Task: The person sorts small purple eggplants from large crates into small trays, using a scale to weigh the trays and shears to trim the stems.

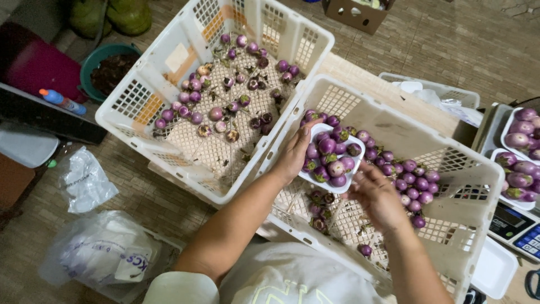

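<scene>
I have my left hand [293, 153] clamped on the near-left edge of a small white tray [332, 159], thumb over the rim and fingers under it, so it hangs level over the right-hand crate [478, 169]. The tray is heaped with small round purple eggplants [332, 155]. My right hand [376, 194] sits at the tray's lower right corner, fingers loosely curled and half open; I cannot tell whether a fruit is pinched in them or they only touch the rim.

To do this well, I judge I should keep the tray flat and low inside the crate, because the pile stands above the rim and any tilt toward my right hand would roll fruit off. Placing each eggplant into a gap, not on the peak, looks safer.

Loose eggplants [413, 186] lie just beyond my right hand on the crate floor, within easy reach. The crate's near wall is close under my wrists, and its left wall touches the second crate [140, 112] beyond my left hand, so there is little room that way. To the right, past the crate wall, filled trays [520, 169] rest above a scale [514, 225]; that side is crowded. The freest room is straight above the tray.
</scene>
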